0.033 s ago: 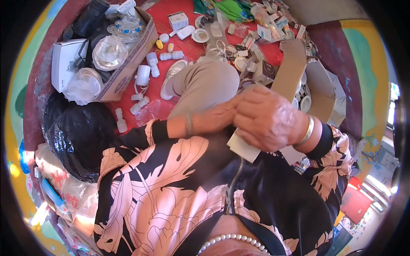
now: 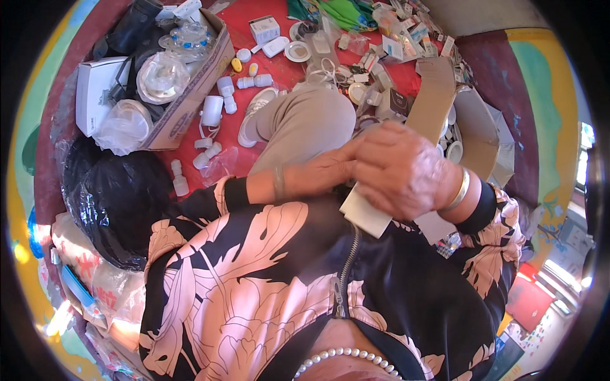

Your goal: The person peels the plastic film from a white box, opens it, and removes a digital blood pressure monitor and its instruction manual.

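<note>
Red floor [image 2: 279, 73] littered with small white parts; a cardboard box [image 2: 190, 95] of plastic bags sits at its left edge. Over our lap, our right hand [image 2: 400, 168] grips a small white box [image 2: 365, 216]. Our left hand [image 2: 327, 171] touches its top; whether it grips, we cannot tell.

A small flat white box [image 2: 365, 214] is held tilted in front of the person's chest, its near end showing, its far part hidden under the fingers [image 2: 387, 190].
</note>
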`<action>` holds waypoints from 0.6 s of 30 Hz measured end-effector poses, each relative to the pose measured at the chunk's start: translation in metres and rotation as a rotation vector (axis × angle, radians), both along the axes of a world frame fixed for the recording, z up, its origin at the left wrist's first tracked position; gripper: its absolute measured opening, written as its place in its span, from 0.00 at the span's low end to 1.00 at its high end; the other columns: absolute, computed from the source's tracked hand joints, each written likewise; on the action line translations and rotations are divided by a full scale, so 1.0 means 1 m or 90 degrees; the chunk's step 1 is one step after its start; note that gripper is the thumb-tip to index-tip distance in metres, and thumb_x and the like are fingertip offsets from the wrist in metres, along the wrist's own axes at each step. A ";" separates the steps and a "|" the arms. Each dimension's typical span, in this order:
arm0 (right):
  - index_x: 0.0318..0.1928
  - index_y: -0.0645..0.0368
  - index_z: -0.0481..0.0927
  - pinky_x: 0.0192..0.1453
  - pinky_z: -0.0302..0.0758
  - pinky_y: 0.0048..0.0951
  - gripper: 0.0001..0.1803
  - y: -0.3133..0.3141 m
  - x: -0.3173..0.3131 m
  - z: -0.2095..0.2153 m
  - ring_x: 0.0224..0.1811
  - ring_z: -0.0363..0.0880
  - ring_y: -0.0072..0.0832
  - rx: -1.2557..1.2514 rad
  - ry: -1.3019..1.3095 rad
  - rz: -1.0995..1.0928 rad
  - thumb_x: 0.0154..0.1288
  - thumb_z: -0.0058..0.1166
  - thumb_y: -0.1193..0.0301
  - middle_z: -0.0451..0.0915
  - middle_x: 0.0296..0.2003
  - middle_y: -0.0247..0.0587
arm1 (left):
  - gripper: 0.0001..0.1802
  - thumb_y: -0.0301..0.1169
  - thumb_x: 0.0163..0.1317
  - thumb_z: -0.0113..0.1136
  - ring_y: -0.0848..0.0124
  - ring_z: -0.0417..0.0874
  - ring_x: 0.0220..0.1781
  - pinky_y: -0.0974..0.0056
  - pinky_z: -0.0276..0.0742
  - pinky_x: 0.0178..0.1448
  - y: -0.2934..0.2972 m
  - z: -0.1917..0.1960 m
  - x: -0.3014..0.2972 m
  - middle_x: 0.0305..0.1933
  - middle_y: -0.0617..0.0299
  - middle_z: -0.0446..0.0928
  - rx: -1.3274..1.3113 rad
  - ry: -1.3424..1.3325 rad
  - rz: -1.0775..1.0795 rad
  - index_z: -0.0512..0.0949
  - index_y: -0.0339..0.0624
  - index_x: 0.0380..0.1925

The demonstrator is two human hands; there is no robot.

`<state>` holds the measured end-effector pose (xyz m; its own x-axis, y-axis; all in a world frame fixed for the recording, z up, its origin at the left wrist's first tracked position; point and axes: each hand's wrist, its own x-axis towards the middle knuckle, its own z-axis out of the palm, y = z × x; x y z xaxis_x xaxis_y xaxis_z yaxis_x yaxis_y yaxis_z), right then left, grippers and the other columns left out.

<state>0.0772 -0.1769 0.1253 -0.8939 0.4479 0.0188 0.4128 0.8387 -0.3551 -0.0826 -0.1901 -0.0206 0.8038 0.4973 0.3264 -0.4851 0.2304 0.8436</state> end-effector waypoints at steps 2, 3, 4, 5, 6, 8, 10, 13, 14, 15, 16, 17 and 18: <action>0.28 0.57 0.73 0.39 0.68 0.37 0.08 0.009 0.011 0.001 0.32 0.72 0.37 -0.015 0.035 -0.026 0.57 0.54 0.67 0.71 0.27 0.39 | 0.46 0.45 0.67 0.53 0.65 0.45 0.78 0.60 0.44 0.76 0.003 -0.001 0.001 0.77 0.55 0.42 -0.154 -0.028 -0.089 0.37 0.41 0.73; 0.28 0.58 0.72 0.39 0.68 0.37 0.08 0.015 0.017 0.002 0.32 0.72 0.39 -0.018 0.039 -0.035 0.59 0.52 0.67 0.71 0.27 0.40 | 0.53 0.50 0.64 0.58 0.66 0.43 0.78 0.60 0.43 0.77 0.003 -0.004 0.003 0.78 0.56 0.39 -0.223 -0.062 -0.127 0.34 0.43 0.74; 0.27 0.59 0.72 0.39 0.68 0.38 0.09 0.020 0.023 0.004 0.32 0.71 0.41 -0.019 0.043 -0.055 0.61 0.49 0.67 0.70 0.27 0.42 | 0.56 0.51 0.60 0.61 0.66 0.42 0.78 0.60 0.43 0.77 0.006 -0.003 0.008 0.78 0.56 0.38 -0.189 -0.066 -0.115 0.33 0.43 0.74; 0.27 0.60 0.71 0.39 0.68 0.39 0.11 0.025 0.029 0.004 0.32 0.70 0.43 -0.047 0.056 -0.073 0.64 0.47 0.67 0.70 0.27 0.43 | 0.60 0.53 0.57 0.64 0.66 0.42 0.78 0.60 0.42 0.77 0.008 0.000 0.013 0.78 0.57 0.37 -0.155 -0.072 -0.101 0.33 0.43 0.74; 0.27 0.60 0.70 0.39 0.67 0.40 0.12 0.031 0.035 0.002 0.31 0.70 0.44 -0.075 0.072 -0.091 0.66 0.44 0.67 0.69 0.26 0.44 | 0.64 0.55 0.53 0.67 0.65 0.42 0.78 0.60 0.42 0.77 0.011 0.003 0.018 0.78 0.57 0.37 -0.120 -0.075 -0.088 0.32 0.44 0.74; 0.27 0.61 0.69 0.38 0.66 0.40 0.15 0.036 0.041 0.000 0.31 0.69 0.46 -0.118 0.102 -0.116 0.69 0.39 0.66 0.68 0.26 0.46 | 0.70 0.58 0.43 0.73 0.65 0.46 0.77 0.60 0.44 0.76 0.019 0.008 0.030 0.76 0.56 0.44 -0.083 -0.047 -0.048 0.36 0.42 0.73; 0.27 0.62 0.68 0.38 0.66 0.41 0.17 0.038 0.042 -0.003 0.31 0.68 0.47 -0.154 0.132 -0.132 0.71 0.36 0.64 0.67 0.25 0.47 | 0.68 0.57 0.42 0.73 0.66 0.49 0.76 0.61 0.46 0.76 0.028 0.004 0.041 0.73 0.55 0.49 -0.024 -0.050 -0.022 0.40 0.40 0.72; 0.28 0.62 0.68 0.37 0.66 0.40 0.17 0.039 0.043 -0.002 0.30 0.68 0.47 -0.140 0.148 -0.160 0.72 0.35 0.65 0.68 0.25 0.46 | 0.64 0.59 0.41 0.72 0.66 0.53 0.74 0.61 0.46 0.75 0.028 0.014 0.045 0.69 0.55 0.55 -0.130 -0.070 -0.021 0.47 0.39 0.70; 0.28 0.62 0.69 0.37 0.66 0.40 0.17 0.039 0.043 -0.002 0.30 0.69 0.46 -0.138 0.149 -0.171 0.72 0.34 0.65 0.68 0.25 0.46 | 0.61 0.59 0.42 0.70 0.67 0.57 0.71 0.61 0.51 0.73 0.027 0.016 0.046 0.67 0.56 0.58 -0.142 -0.085 0.003 0.49 0.39 0.69; 0.29 0.62 0.69 0.37 0.67 0.39 0.18 0.040 0.042 -0.005 0.30 0.69 0.46 -0.132 0.182 -0.174 0.72 0.34 0.65 0.69 0.26 0.46 | 0.58 0.59 0.44 0.68 0.67 0.61 0.68 0.61 0.55 0.71 0.026 0.018 0.045 0.65 0.56 0.61 -0.154 -0.096 0.029 0.52 0.39 0.67; 0.29 0.63 0.69 0.37 0.67 0.38 0.18 0.041 0.041 -0.008 0.30 0.69 0.45 -0.127 0.213 -0.178 0.73 0.33 0.64 0.70 0.26 0.46 | 0.55 0.60 0.46 0.67 0.67 0.65 0.66 0.62 0.60 0.69 0.027 0.019 0.045 0.62 0.57 0.64 -0.165 -0.108 0.055 0.55 0.39 0.66; 0.30 0.63 0.70 0.37 0.67 0.38 0.19 0.044 0.039 -0.009 0.30 0.70 0.45 -0.122 0.245 -0.182 0.73 0.33 0.64 0.70 0.26 0.45 | 0.51 0.60 0.49 0.64 0.68 0.69 0.61 0.63 0.64 0.65 0.032 0.022 0.043 0.59 0.58 0.66 -0.190 -0.083 0.066 0.57 0.39 0.64; 0.30 0.63 0.70 0.37 0.67 0.37 0.19 0.046 0.037 -0.010 0.30 0.70 0.44 -0.154 0.256 -0.227 0.74 0.33 0.63 0.71 0.26 0.45 | 0.47 0.60 0.52 0.62 0.70 0.72 0.57 0.64 0.69 0.61 0.037 0.025 0.040 0.56 0.58 0.69 -0.216 -0.057 0.077 0.60 0.40 0.62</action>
<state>0.1146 -0.1306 0.1149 -0.6308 0.7536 0.1850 0.4481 0.5484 -0.7060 -0.0424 -0.1527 0.0046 0.7089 0.6784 0.1928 -0.5937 0.4264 0.6824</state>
